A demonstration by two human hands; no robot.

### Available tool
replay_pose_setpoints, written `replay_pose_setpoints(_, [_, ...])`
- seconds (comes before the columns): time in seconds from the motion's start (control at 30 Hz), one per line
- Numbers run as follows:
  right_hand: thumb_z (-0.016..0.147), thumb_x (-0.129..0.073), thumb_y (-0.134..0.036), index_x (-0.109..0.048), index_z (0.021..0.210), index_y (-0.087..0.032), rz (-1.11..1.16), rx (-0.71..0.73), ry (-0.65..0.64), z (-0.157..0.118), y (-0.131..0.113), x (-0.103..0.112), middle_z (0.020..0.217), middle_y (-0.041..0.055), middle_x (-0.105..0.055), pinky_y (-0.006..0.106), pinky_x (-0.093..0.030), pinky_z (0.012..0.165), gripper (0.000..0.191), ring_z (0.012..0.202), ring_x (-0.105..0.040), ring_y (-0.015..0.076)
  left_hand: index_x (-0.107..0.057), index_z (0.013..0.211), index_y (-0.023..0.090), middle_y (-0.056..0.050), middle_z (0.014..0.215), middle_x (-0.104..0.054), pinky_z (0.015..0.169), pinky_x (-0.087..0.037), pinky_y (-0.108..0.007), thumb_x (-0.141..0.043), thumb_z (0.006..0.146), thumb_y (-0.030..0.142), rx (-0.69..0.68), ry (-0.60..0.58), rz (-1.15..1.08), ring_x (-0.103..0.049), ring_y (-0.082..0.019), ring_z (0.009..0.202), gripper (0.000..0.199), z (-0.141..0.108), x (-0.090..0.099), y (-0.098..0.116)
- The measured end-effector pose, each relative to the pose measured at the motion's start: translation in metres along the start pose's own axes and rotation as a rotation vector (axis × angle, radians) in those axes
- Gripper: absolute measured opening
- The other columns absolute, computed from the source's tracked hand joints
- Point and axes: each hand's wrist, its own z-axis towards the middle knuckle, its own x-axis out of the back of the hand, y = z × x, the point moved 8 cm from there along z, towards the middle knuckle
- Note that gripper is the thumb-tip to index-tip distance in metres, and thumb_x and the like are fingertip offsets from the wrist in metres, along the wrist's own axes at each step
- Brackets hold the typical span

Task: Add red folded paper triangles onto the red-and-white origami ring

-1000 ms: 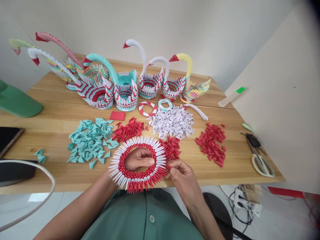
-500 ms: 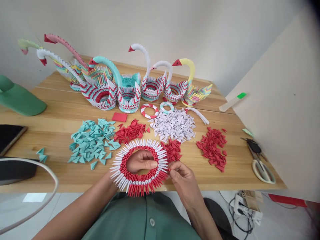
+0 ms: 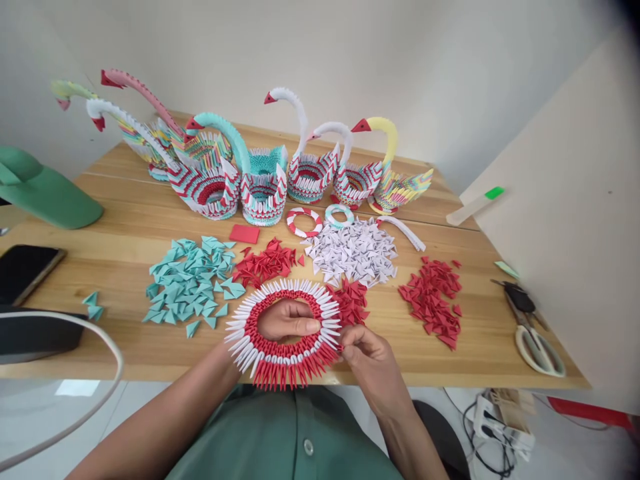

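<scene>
My left hand (image 3: 293, 324) is closed around a ring of folded paper pieces (image 3: 290, 375), with the thumb showing through its opening. White points stick out around the ring's top and left. Red points line its lower and lower right edge. My right hand (image 3: 373, 360) pinches a small red folded paper piece (image 3: 341, 347) against the ring's right rim; the fingers hide most of it. Just behind the ring lies a small heap of red paper pieces (image 3: 350, 300).
Behind the ring spread heaps of teal pieces (image 3: 187, 283), white pieces (image 3: 354, 253) and red pieces (image 3: 433, 300). Several paper swans (image 3: 265, 193) stand along the back. Scissors (image 3: 537, 350) lie at right, a phone (image 3: 27, 273) and green object (image 3: 55, 200) at left. A white cable (image 3: 117, 367) arcs lower left.
The whole view has shifted a little, so the table's things appear farther right. Both hands keep their hold, with my right fingers still at the ring's right rim.
</scene>
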Motion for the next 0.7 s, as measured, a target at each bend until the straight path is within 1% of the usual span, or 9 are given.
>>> replay_pose_setpoints(0.07, [0.076, -0.076, -0.031, -0.067, 0.074, -0.021, -0.009, 0.000, 0.011, 0.000, 0.000, 0.000, 0.071, -0.0026, -0.063, 0.022, -0.045, 0.062, 0.013, 0.063, -0.057, 0.0115, -0.057, 0.060, 0.014, 0.004, 0.044, -0.043, 0.045, -0.029, -0.023, -0.070, 0.068, 0.059, 0.004, -0.009, 0.033, -0.037, -0.009, 0.043, 0.047, 0.000, 0.000, 0.001])
replay_pose_setpoints(0.13, [0.076, -0.075, -0.030, -0.067, 0.074, -0.021, -0.034, 0.009, 0.026, 0.001, -0.002, 0.001, 0.072, -0.0025, -0.063, 0.023, -0.046, 0.062, 0.012, 0.063, -0.057, 0.0119, -0.056, 0.060, 0.014, 0.005, 0.044, -0.041, 0.044, -0.026, -0.023, -0.071, 0.067, 0.058, -0.010, 0.020, 0.045, -0.033, -0.007, 0.043, 0.048, 0.000, 0.001, 0.004])
replay_pose_setpoints(0.27, [0.077, -0.074, -0.029, -0.068, 0.073, -0.021, -0.181, 0.039, 0.048, 0.002, -0.013, 0.006, 0.071, -0.0015, -0.065, 0.022, -0.046, 0.063, 0.012, 0.066, -0.058, 0.0126, -0.060, 0.064, 0.011, 0.001, 0.056, -0.054, 0.053, -0.035, -0.023, -0.077, 0.061, 0.054, -0.052, 0.126, 0.026, -0.044, -0.009, 0.053, 0.046, -0.001, 0.003, 0.011])
replay_pose_setpoints(0.37, [0.078, -0.072, -0.029, -0.068, 0.074, -0.021, -0.354, 0.044, 0.069, 0.002, -0.027, 0.009, 0.075, -0.0002, -0.068, 0.023, -0.047, 0.066, 0.010, 0.071, -0.059, 0.0141, -0.063, 0.066, 0.011, 0.000, 0.061, -0.059, 0.059, -0.039, -0.024, -0.080, 0.062, 0.045, -0.002, 0.164, 0.014, -0.049, -0.011, 0.057, 0.039, -0.002, 0.000, 0.006])
replay_pose_setpoints(0.43, [0.079, -0.070, -0.029, -0.069, 0.075, -0.021, -0.469, 0.054, 0.062, 0.002, -0.036, 0.007, 0.076, 0.0006, -0.068, 0.025, -0.048, 0.068, 0.009, 0.072, -0.060, 0.0152, -0.065, 0.069, 0.011, -0.001, 0.063, -0.061, 0.063, -0.042, -0.026, -0.082, 0.061, 0.040, 0.031, 0.186, -0.018, -0.053, -0.013, 0.061, 0.034, -0.003, -0.002, 0.002])
replay_pose_setpoints(0.5, [0.080, -0.069, -0.029, -0.069, 0.076, -0.021, -0.543, 0.060, 0.061, 0.001, -0.043, 0.004, 0.077, 0.0009, -0.069, 0.025, -0.048, 0.069, 0.009, 0.073, -0.061, 0.0160, -0.067, 0.072, 0.012, -0.001, 0.067, -0.064, 0.067, -0.045, -0.027, -0.083, 0.060, 0.036, 0.042, 0.180, -0.062, -0.057, -0.014, 0.065, 0.031, -0.004, -0.004, 0.000])
replay_pose_setpoints(0.6, [0.081, -0.068, -0.033, -0.068, 0.081, -0.021, -0.533, 0.031, 0.096, -0.001, -0.044, 0.004, 0.080, 0.0017, -0.070, 0.026, -0.050, 0.069, 0.011, 0.074, -0.063, 0.0169, -0.070, 0.075, 0.012, -0.003, 0.072, -0.068, 0.071, -0.047, -0.029, -0.084, 0.060, 0.034, 0.015, 0.147, -0.112, -0.060, -0.016, 0.069, 0.029, -0.005, -0.005, 0.002])
replay_pose_setpoints(0.7, [0.084, -0.065, -0.038, -0.067, 0.094, -0.022, -0.418, 0.003, 0.113, -0.003, -0.042, 0.008, 0.089, 0.0040, -0.072, 0.028, -0.052, 0.073, 0.019, 0.080, -0.066, 0.0182, -0.072, 0.076, 0.012, -0.002, 0.068, -0.069, 0.069, -0.047, -0.028, -0.084, 0.060, 0.035, -0.037, 0.133, -0.134, -0.061, -0.016, 0.068, 0.031, -0.005, -0.004, 0.007])
